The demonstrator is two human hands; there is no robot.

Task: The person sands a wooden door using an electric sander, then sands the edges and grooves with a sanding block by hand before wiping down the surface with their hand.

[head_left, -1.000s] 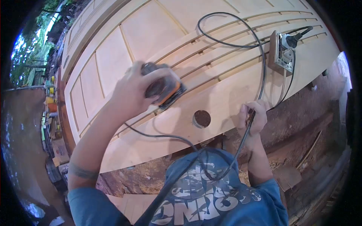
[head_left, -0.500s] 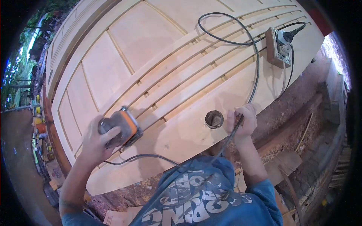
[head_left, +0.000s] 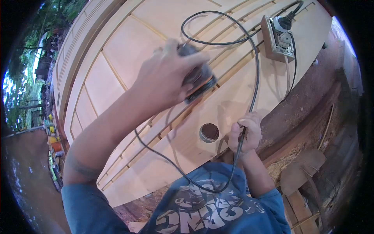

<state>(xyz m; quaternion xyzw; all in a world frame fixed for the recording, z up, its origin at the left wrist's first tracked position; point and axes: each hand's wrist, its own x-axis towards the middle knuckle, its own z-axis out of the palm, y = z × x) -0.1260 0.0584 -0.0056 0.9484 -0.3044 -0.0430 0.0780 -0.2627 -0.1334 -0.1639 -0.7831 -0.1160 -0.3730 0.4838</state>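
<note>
My left hand [head_left: 167, 76] is wrapped round an electric sander [head_left: 199, 80], dark with an orange band, whose base rests over the slats of a large pale wooden panel [head_left: 171, 150]. Motion blurs both the hand and the sander a little. My right hand [head_left: 248, 134] is closed on the sander's black power cord [head_left: 256, 74], near the panel's front edge. From there the cord loops across the panel one way and sags before my shirt the other way. A round hole [head_left: 209, 133] in the panel lies left of my right hand.
A wooden socket box [head_left: 272, 41] with a black plug [head_left: 286, 21] sits on the panel's far right. Another carved panel edge [head_left: 83, 43] runs along the left. Dusty ground and timber [head_left: 307, 105] lie at right, with colourful items [head_left: 54, 146] at far left.
My left hand has carried the sander to the right and farther up the panel. The cord now hangs in a lower loop before my shirt. My right hand still grips the cord.
</note>
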